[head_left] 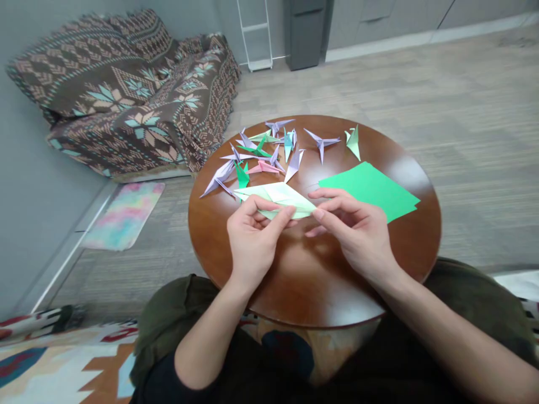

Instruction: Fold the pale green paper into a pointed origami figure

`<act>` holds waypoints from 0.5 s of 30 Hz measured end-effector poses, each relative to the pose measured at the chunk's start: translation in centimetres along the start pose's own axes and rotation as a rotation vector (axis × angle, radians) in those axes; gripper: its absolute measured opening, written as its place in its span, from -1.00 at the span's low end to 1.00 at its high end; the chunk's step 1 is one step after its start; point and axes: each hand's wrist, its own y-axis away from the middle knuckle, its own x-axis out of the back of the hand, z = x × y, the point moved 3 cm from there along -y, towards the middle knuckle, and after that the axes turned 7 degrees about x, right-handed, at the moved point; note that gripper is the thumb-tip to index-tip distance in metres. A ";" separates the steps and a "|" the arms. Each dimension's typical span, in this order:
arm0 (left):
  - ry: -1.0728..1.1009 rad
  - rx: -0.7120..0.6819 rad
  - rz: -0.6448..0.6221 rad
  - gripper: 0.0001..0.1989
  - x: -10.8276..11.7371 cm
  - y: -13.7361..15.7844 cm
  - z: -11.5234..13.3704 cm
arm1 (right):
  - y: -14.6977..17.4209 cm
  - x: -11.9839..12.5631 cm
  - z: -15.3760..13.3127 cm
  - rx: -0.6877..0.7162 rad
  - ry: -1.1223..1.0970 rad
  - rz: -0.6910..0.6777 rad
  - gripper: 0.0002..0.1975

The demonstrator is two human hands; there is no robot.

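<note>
A pale green sheet of partly folded origami paper (286, 195) is held between my two hands, above the near half of the round table. My left hand (256, 233) pinches its lower edge, thumb on top and fingers underneath. At the paper's right tip, my right hand (357, 224) pinches with thumb and index finger while its other fingers stay loosely spread. Just beyond lie several folded paper cranes, among them a pink crane (264, 167), a purple crane (322, 144) and a light green crane (353, 142). Right of the hands is a stack of green paper (373, 188).
The brown round table (311, 292) stands right in front of my knees. A sofa (138, 106) under a patterned cover is at the back left, with a pastel mat (126, 216) on the floor before it. A white rack (256, 39) stands by the wall.
</note>
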 end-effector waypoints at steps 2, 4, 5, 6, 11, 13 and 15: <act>0.001 -0.013 -0.006 -0.73 -0.1 0.1 0.2 | 0.0 -0.1 0.0 -0.008 -0.020 -0.008 -0.89; -0.006 -0.019 -0.004 -0.73 -0.2 0.2 0.3 | 0.0 -0.2 0.0 -0.014 -0.027 -0.015 -0.90; -0.011 -0.019 -0.001 -0.72 -0.2 0.3 0.3 | 0.0 -0.2 0.0 -0.015 -0.024 -0.015 -0.89; -0.013 -0.018 0.003 -0.71 -0.2 0.3 0.3 | 0.0 -0.2 0.0 -0.013 -0.019 -0.013 -0.88; 0.018 0.013 0.020 -0.70 -0.2 0.2 -0.1 | 0.0 -0.3 -0.1 0.000 -0.001 -0.021 -0.86; 0.033 0.017 0.022 -0.71 -0.1 0.1 -0.1 | 0.0 -0.3 0.0 -0.002 -0.010 -0.026 -0.87; 0.039 0.010 0.024 -0.72 -0.1 0.1 -0.2 | 0.0 -0.4 0.1 -0.012 -0.030 -0.031 -0.89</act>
